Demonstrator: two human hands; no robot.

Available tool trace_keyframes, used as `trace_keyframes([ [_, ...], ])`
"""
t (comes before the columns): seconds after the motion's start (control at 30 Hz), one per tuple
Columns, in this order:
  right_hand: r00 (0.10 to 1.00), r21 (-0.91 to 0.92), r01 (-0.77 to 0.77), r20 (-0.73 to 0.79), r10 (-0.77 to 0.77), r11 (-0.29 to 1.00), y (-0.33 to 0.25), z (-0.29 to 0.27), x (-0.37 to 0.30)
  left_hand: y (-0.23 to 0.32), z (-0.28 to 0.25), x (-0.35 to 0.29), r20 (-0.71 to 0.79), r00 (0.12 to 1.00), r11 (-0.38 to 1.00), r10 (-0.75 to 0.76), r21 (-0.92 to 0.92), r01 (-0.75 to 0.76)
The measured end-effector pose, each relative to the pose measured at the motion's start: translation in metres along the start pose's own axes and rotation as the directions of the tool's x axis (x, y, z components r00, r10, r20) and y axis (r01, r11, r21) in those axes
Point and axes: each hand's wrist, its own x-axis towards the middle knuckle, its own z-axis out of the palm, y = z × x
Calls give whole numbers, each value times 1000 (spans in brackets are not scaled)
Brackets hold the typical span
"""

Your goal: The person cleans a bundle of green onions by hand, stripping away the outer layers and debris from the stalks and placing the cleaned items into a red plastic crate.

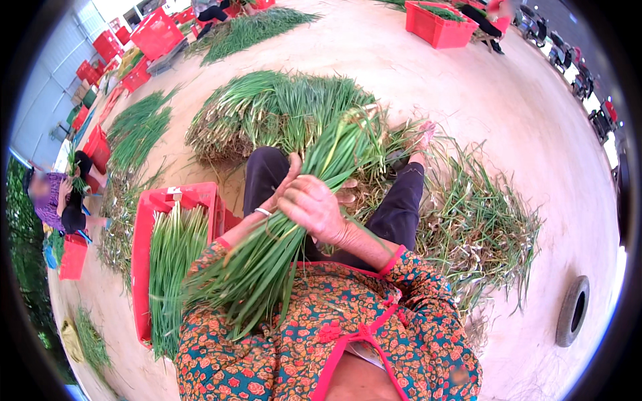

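A thick bunch of long green chives (261, 257) slants across my lap, its pale, ragged root ends pointing away to the right and its leaf tips spilling over my left side. My left hand (286, 179), a pale bracelet at its wrist, supports the bunch from beneath; the thumb shows on one side and fingertips on the other. Over the top, my right hand (311, 206) is closed on the leaves. Beyond my knees lies a big heap of chives (287, 107), roots partly brown. Beside my left arm stands a red crate (142, 267) filled with neatly laid chives.
Loose leaves and trimmings (478, 224) are strewn right of my leg. A tyre (573, 311) lies farther right. To the left, a person (53, 194) sits near more chive piles (140, 127). Another red crate (438, 28) and several people are at the back.
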Motion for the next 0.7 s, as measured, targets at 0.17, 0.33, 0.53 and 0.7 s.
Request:
trace_keyframes([
  [0.17, 978, 198, 116, 149, -146, 973, -45, 10, 17, 28, 33, -46, -33, 978, 972, -208, 108, 211],
  [0.33, 925, 582, -27, 323, -201, 813, -78, -10, 45, 51, 79, -78, -264, 959, 841, -108, 490, 230],
  [0.53, 907, 882, -251, 358, -220, 399, -71, -80, 146, 50, 70, -134, -431, 901, 668, 50, 685, 290],
  [0.7, 907, 881, -201, 333, -259, 428, -76, -95, 176, 36, 59, -157, -549, 820, 559, 163, 736, 382],
])
